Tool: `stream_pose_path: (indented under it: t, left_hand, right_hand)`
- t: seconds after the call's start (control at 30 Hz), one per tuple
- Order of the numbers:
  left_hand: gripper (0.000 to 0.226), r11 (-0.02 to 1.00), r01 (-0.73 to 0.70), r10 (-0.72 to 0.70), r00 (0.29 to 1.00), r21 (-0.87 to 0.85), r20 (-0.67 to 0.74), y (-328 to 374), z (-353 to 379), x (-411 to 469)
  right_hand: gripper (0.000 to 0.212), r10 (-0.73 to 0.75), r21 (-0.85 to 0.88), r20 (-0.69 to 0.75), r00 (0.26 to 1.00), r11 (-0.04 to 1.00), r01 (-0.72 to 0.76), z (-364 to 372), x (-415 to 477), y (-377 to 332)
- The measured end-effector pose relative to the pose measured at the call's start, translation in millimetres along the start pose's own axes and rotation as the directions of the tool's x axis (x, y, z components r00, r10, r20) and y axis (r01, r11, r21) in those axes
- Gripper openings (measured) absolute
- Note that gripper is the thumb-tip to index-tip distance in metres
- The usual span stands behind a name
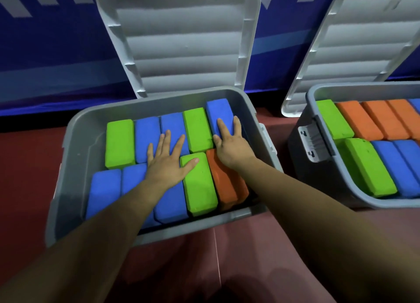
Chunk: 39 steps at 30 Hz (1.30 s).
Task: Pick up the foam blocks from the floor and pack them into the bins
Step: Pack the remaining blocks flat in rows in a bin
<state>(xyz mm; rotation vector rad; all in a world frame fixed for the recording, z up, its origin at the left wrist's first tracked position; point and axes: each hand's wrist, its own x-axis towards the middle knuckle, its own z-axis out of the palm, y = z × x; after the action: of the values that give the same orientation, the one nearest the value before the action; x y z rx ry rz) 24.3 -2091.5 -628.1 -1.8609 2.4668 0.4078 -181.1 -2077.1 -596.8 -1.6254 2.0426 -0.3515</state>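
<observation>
View: head camera, looking down on two bins standing on the floor.
Left bin (68, 143): grey, with its lid (181, 41) standing open behind it. The top layer is two rows of blocks packed side by side.
Right bin (318, 91): grey, well to the right and partly out of frame, lid also open. Green, orange and blue blocks fill the part that shows.
Left hand (167, 166): palm down on the middle blue blocks (147, 130) of the left bin. The fingers (179, 144) are straight and spread and grip nothing. The thumb tip rests on the front green block (200, 189).
Right hand (229, 146): palm down on the end blue block (219, 109), at the right end of the back row. The fingers are straight and hold nothing.
Orange block (225, 184): front row, right end, touching the front green block. It appears tilted toward the bin wall.
Floor (22, 177): red. No loose blocks show in frame.
Step in hand: judged to be seating, with both palms pressing the top layer flat. Packing of the left bin looks nearly done.
Next move: even downward pressure, most of it on the right side, where the orange block looks unsettled. After that, lift both hands clear and check the floor outside this view for remaining blocks.
Caution: foam springs back, so confirm the layer sits below the rim before lowering the lid.
</observation>
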Motion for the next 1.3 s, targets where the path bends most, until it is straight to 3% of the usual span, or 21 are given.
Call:
stream_pose_path:
  t: [0.27,0.47,0.6,0.73,0.9,1.0,1.17,1.3]
  left_hand:
    - [0.101,0.991,-0.135,0.135,0.991,-0.003,0.008,-20.7,-6.7,-3.5]
    - [0.106,0.996,-0.086,0.084,0.995,0.039,0.045,-13.2,-13.3,-1.7]
    - [0.093,0.997,-0.065,0.059,0.992,0.052,0.113,-8.6,-23.1,-2.1]
    - [0.082,0.995,-0.09,0.081,0.98,0.042,0.18,-3.3,-23.5,-1.3]
    - [0.079,0.937,-0.35,0.347,0.924,-0.013,0.159,4.2,-32.1,10.3]
    - [0.085,0.936,-0.342,0.351,0.905,-0.078,0.241,11.8,-33.0,19.7]
    - [0.092,0.964,-0.266,0.264,0.958,0.009,0.114,24.6,-27.3,21.4]
    - [0.089,0.956,-0.291,0.289,0.956,0.037,0.051,21.5,-23.0,16.3]
  right_hand:
    - [0.055,0.035,-0.072,0.022,0.999,0.997,-0.033,4.6,-10.4,-2.4]
    - [0.061,0.079,0.002,0.111,0.991,0.997,-0.08,1.9,-5.7,-1.0]
    - [0.081,-0.002,-0.063,0.158,0.987,0.998,0.013,-0.3,-26.5,15.9]
    - [0.078,-0.015,0.0,0.115,0.993,1.0,0.015,6.7,-35.1,18.1]
    - [0.068,-0.016,0.038,0.048,0.999,0.999,0.015,2.5,-35.0,18.2]
    - [0.066,-0.022,0.041,0.029,0.999,0.999,0.02,-3.5,-35.9,23.8]
    - [0.065,-0.034,0.048,0.006,0.999,0.998,0.034,-5.0,-37.0,23.5]
    - [0.069,-0.03,-0.005,0.024,0.999,1.0,0.03,-0.2,-39.9,21.2]
